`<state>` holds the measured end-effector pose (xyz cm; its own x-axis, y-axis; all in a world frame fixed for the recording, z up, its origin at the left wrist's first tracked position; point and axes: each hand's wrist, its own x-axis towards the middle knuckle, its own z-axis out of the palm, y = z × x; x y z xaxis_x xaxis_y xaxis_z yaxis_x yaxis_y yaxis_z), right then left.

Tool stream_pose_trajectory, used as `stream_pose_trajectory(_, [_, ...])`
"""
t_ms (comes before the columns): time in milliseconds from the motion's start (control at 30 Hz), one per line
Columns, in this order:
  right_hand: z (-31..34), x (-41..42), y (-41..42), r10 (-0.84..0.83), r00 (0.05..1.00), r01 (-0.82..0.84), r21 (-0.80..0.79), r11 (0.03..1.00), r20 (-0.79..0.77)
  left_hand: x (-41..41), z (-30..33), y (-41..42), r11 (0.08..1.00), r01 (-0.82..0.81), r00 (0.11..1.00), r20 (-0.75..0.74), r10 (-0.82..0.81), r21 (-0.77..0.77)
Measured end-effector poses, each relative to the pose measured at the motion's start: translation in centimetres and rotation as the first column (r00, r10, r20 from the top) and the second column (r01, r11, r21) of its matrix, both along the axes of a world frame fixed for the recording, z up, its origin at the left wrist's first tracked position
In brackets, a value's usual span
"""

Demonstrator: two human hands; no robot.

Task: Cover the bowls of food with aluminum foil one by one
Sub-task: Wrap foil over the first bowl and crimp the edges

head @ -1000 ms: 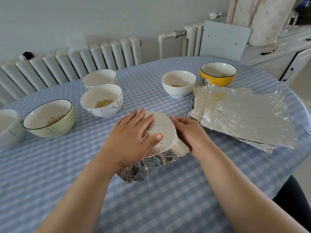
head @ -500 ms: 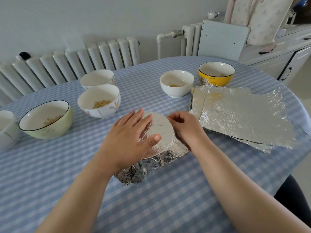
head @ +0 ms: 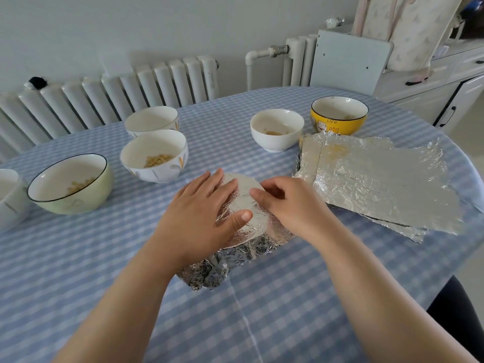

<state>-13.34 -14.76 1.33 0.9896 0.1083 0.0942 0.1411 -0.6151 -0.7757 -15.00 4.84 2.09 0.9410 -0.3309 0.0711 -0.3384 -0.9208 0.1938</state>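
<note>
Aluminum foil already lay over the near bowl (head: 243,218) at the centre of the surface (head: 275,310), its edges crumpled down the sides. By appearance, six bowls remained uncovered, among them the green bowl (head: 70,184) and yellow bowl (head: 339,115); spare foil sheets (head: 379,182) lay just right. The left hand (head: 201,218) pressed flat on top, fingers straight. The right hand (head: 285,203), fingers curled, pinched the foil at the rim.

Open cloth nr front edge; bowls (head: 154,159) crowd far-left, foil stack (head: 379,179) blocks right.
</note>
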Motion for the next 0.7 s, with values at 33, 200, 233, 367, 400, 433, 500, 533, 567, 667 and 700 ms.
stream_pose_trajectory(33, [0.0, 0.0, 0.0, 0.007, 1.0, -0.007, -0.012, 1.0, -0.001, 0.0, 0.0, 0.0, 1.0, 0.001, 1.0, 0.004, -0.001, -0.001])
stream_pose_trajectory(200, [0.0, -0.2, 0.1, 0.011, 1.0, -0.012, -0.03, 0.999, -0.027, 0.0, 0.0, 0.0, 1.0, 0.002, 1.0, -0.002, -0.002, -0.009])
stream_pose_trajectory(233, [-0.1, -0.3, 0.2, 0.016, 1.0, -0.017, -0.031, 0.999, -0.025, 0.0, 0.0, 0.0, 1.0, 0.005, 1.0, 0.002, -0.005, -0.009])
stream_pose_trajectory(367, [-0.4, -0.3, 0.5, -0.008, 0.999, 0.008, -0.018, 1.0, -0.035, 0.0, -0.1, 0.0, 1.0, 0.002, 1.0, -0.001, -0.002, -0.015])
stream_pose_trajectory(400, [-0.5, -0.3, 0.6, -0.021, 0.999, 0.021, 0.004, 1.0, -0.041, 0.0, -0.1, -0.1, 1.0, -0.003, 1.0, -0.002, 0.003, -0.014])
stream_pose_trajectory(433, [-0.6, -0.3, 0.7, -0.032, 0.998, 0.033, 0.028, 0.999, -0.047, 0.0, 0.0, -0.2, 1.0, -0.011, 1.0, 0.0, 0.011, -0.01])
stream_pose_trajectory(500, [-0.6, -0.5, 0.8, -0.035, 0.998, 0.038, 0.054, 0.998, -0.059, -0.2, 0.0, -0.3, 0.999, -0.034, 0.999, 0.004, 0.034, -0.011])
stream_pose_trajectory(533, [-0.5, -0.5, 0.9, -0.028, 0.997, 0.032, 0.062, 0.998, -0.07, -0.4, 0.1, -0.5, 0.999, -0.051, 0.999, 0.005, 0.051, -0.014])
stream_pose_trajectory(567, [-0.4, -0.4, 0.9, -0.019, 0.996, 0.025, 0.068, 0.997, -0.085, -0.5, 0.0, -0.6, 0.997, -0.07, 0.998, 0.007, 0.07, -0.014])
stream_pose_trajectory(667, [0.2, 0.1, 0.7, 0.001, 0.993, 0.008, 0.073, 0.997, -0.12, -1.2, -0.1, -1.5, 0.991, -0.132, 0.991, 0.031, 0.131, 0.014])
stream_pose_trajectory(700, [0.3, 0.3, 0.7, 0.006, 0.992, 0.003, 0.072, 0.997, -0.122, -1.3, -0.2, -1.8, 0.988, -0.151, 0.988, 0.035, 0.15, 0.028])
